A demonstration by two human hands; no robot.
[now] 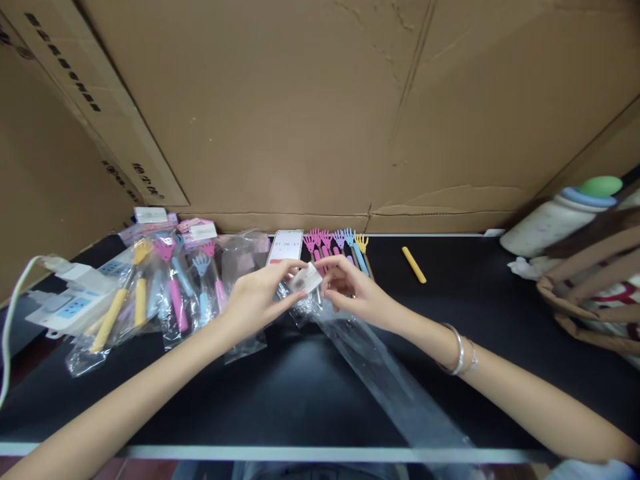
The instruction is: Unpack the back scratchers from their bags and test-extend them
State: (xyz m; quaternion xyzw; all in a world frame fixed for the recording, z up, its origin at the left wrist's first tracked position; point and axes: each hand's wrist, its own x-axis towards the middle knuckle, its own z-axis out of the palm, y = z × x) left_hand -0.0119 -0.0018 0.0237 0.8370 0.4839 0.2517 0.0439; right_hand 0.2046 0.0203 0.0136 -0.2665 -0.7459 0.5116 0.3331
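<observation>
My left hand and my right hand meet over the black tabletop, both pinching the top end of a long clear plastic sleeve. A small white header card sits at that end between my fingers. The sleeve trails toward the near right edge. Just behind my hands lie several loose hand-shaped back scratchers in pink, blue and yellow.
Bagged scratchers pile up at the left beside a white power strip. A phone showing a timer leans at the back. A yellow handle lies apart. A woven basket and bottle stand right. Cardboard walls close the back.
</observation>
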